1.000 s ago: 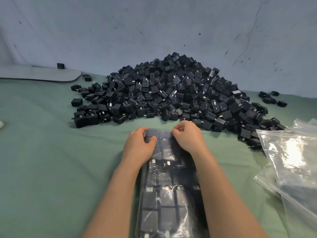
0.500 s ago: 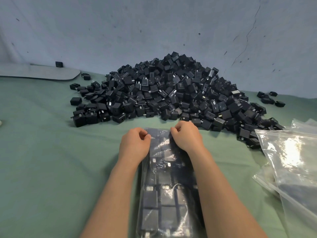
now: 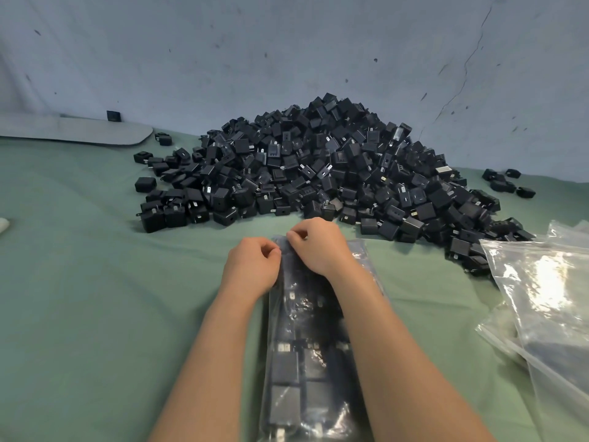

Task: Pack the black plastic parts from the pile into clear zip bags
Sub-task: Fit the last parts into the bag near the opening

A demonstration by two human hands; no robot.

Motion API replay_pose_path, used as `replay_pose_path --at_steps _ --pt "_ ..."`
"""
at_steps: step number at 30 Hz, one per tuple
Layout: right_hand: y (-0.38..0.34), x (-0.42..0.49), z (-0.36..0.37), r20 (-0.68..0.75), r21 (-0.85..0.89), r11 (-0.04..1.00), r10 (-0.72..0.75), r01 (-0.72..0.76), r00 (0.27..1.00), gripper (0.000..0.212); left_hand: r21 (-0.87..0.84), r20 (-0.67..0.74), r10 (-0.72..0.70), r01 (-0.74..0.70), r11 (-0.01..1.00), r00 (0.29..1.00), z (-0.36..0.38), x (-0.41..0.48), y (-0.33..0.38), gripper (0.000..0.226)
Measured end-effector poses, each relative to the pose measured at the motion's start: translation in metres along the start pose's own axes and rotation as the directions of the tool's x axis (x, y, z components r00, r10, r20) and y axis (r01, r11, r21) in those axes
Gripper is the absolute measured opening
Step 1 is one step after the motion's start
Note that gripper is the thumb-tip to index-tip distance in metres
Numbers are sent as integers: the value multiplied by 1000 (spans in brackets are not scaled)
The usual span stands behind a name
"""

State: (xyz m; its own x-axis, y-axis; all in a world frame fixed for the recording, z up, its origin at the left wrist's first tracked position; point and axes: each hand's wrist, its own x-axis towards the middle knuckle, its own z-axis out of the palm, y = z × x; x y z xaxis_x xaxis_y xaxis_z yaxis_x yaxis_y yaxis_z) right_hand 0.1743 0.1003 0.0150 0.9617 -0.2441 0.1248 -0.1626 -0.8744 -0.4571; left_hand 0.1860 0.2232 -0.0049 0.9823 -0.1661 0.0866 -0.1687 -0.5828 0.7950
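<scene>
A large pile of black plastic parts (image 3: 328,167) lies on the green cloth against the wall. Before me lies a long clear zip bag (image 3: 302,362) filled with black parts in rows. My left hand (image 3: 251,266) and my right hand (image 3: 318,247) both pinch the bag's far top edge, fingertips close together at its left corner. My forearms run along either side of the bag and hide part of it.
Empty clear zip bags (image 3: 548,298) are stacked at the right. Loose black parts (image 3: 506,183) sit apart at the far right and at the pile's left edge. A grey flat board (image 3: 73,132) lies at the back left. A blue-grey wall stands behind.
My right hand has slid left along the bag's top edge towards my left hand. The two hands, apart one second ago, are now almost touching.
</scene>
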Motion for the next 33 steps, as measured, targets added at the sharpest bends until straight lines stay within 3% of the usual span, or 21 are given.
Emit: replay_pose_path --at_steps 12,22,30,33 --pt "2 3 1 0 64 997 33 -33 999 9 -30 39 -2 3 1000 999 2 0 0 19" --pt "-1 2 -1 31 37 998 50 -51 998 24 -11 73 10 -9 1000 997 1 0 -1 25" --pt "-1 1 0 8 19 999 39 -39 999 21 -2 76 11 -11 1000 997 2 -1 0 24" --pt "0 -3 -5 -24 96 995 15 -13 1000 22 4 70 16 -16 1000 997 2 -2 0 25"
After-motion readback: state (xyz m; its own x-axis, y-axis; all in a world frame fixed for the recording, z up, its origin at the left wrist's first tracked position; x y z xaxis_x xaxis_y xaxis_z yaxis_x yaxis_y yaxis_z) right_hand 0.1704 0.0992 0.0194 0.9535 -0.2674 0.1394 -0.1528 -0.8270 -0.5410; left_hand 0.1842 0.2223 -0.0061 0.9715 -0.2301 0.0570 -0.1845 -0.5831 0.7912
